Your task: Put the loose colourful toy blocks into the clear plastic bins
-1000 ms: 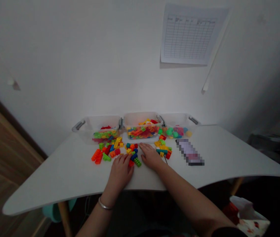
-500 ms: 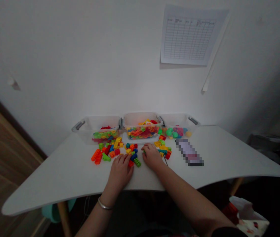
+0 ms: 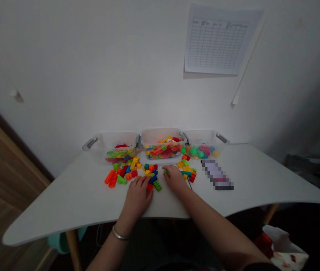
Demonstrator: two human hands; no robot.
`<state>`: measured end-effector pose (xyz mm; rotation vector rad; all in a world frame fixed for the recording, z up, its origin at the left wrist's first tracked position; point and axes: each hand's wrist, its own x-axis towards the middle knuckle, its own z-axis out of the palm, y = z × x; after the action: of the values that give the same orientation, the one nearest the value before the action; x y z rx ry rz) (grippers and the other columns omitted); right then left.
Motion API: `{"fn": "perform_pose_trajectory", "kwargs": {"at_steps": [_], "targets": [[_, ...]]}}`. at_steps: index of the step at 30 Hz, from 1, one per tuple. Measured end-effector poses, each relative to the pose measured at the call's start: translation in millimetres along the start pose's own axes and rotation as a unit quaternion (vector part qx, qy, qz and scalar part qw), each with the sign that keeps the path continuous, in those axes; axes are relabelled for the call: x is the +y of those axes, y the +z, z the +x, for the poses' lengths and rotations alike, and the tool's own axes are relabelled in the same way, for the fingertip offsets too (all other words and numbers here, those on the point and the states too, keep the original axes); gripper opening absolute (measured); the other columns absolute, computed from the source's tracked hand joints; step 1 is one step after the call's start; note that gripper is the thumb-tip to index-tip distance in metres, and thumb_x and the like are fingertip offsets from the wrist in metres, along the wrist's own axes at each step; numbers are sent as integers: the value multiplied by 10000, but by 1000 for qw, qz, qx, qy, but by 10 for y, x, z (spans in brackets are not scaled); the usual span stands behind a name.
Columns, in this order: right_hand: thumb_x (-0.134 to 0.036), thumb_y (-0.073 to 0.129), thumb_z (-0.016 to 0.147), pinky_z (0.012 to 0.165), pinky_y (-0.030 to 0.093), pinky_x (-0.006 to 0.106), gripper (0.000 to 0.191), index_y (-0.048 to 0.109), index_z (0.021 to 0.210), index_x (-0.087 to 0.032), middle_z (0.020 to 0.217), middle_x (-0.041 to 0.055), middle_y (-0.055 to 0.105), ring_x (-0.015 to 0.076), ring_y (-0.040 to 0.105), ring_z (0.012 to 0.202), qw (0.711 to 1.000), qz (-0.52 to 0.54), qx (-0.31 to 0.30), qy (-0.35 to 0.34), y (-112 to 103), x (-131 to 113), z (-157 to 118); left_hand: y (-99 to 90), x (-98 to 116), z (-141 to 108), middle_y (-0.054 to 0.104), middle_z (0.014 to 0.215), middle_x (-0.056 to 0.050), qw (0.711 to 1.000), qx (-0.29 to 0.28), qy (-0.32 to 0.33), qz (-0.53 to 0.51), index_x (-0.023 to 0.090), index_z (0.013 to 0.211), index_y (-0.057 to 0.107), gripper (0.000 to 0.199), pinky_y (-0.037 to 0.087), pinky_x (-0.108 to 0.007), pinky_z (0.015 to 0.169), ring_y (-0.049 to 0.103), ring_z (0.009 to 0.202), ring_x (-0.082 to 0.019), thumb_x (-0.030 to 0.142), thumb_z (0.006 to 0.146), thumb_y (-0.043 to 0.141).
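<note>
To the right of the grip, a flat object [image 3: 216, 174] lies on the white table [image 3: 269, 177] (it is pixelated, I cannot tell what), and higher up a ruled paper chart [image 3: 217, 40] hangs on the wall [image 3: 92, 75].

Loose chunky plastic building bricks [image 3: 123, 175] are scattered all over here, orange, red, yellow, blue and lime. In the middle there's a little heap of blue and yellow bricks [image 3: 151, 174], with a red brick [image 3: 150, 186] and a studded lime brick [image 3: 157, 185] lying just nearer. A tiny green brick [image 3: 166, 171] sits right of the heap.
</note>
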<state>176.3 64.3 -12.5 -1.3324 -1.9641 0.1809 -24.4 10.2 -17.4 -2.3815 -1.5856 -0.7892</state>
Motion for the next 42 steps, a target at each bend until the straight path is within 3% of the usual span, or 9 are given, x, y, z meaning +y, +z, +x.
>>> {"fn": "perform_pose_trajectory", "kwargs": {"at_steps": [5,13,18,22,25,28,33,38,42], "targets": [[-145,525,835,950,502,397,263,676,1045,-193,1067,107,669,222,611,1043,989,78,125,-21,-133,52,111,-8,-5,-5,629,1253,-134,1000,-7,-2,0,166,1317,551,457,431,-515,1040,528,1197,-304,306,887,488],[-268,477,868,938,502,398,271,717,966,-187,1040,92,701,218,623,1016,948,141,280,46,-654,192,631,0,-7,4,628,1252,-137,1000,-3,-1,-7,173,1294,566,435,438,-525,1031,538,1184,-300,302,888,480],[-273,551,807,849,531,360,327,694,1079,-159,1081,107,693,202,647,884,952,145,249,103,-830,264,958,-4,-8,3,628,1253,-142,1000,-3,1,-13,160,1301,560,444,431,-519,1043,534,1197,-302,298,886,484],[-278,565,827,887,515,378,350,660,1147,-170,1053,94,710,209,650,912,973,82,200,84,-838,269,1057,3,-16,0,631,1246,-134,1000,0,-2,-15,178,1294,566,440,439,-518,1034,541,1187,-298,297,876,493],[-271,565,855,933,485,425,381,636,1223,-198,1012,90,723,241,640,972,980,-10,182,82,-814,259,1046,2,-22,2,630,1246,-122,1000,0,0,-15,196,1289,569,436,440,-511,1033,547,1182,-292,298,870,500],[-237,495,899,968,457,441,322,685,1156,-202,1035,97,726,247,621,1019,984,-85,150,38,-775,256,1013,-9,-21,5,627,1251,-124,1000,-3,1,-14,194,1286,570,432,442,-512,1029,545,1183,-295,296,872,498],[-231,446,923,1077,377,442,343,686,1141,-120,1145,136,695,245,568,1127,985,-118,125,-9,-699,286,968,-30,-1,5,624,1256,-132,1000,-8,-6,-11,171,1290,568,433,434,-509,1037,535,1190,-302,292,882,485],[-178,539,820,1156,288,473,522,539,1333,-81,1370,163,552,286,405,1329,986,-131,100,-17,-681,283,871,-36,7,4,626,1245,-140,1000,-7,-2,-13,156,1283,570,429,438,-511,1032,535,1185,-300,290,886,478],[-141,523,771,1168,259,518,651,429,1412,-80,1508,172,383,316,242,1429,982,-141,129,2,-636,217,711,-26,-3,4,628,1245,-134,1000,0,1,-13,167,1284,568,425,442,-508,1032,541,1177,-295,289,888,475]]}}
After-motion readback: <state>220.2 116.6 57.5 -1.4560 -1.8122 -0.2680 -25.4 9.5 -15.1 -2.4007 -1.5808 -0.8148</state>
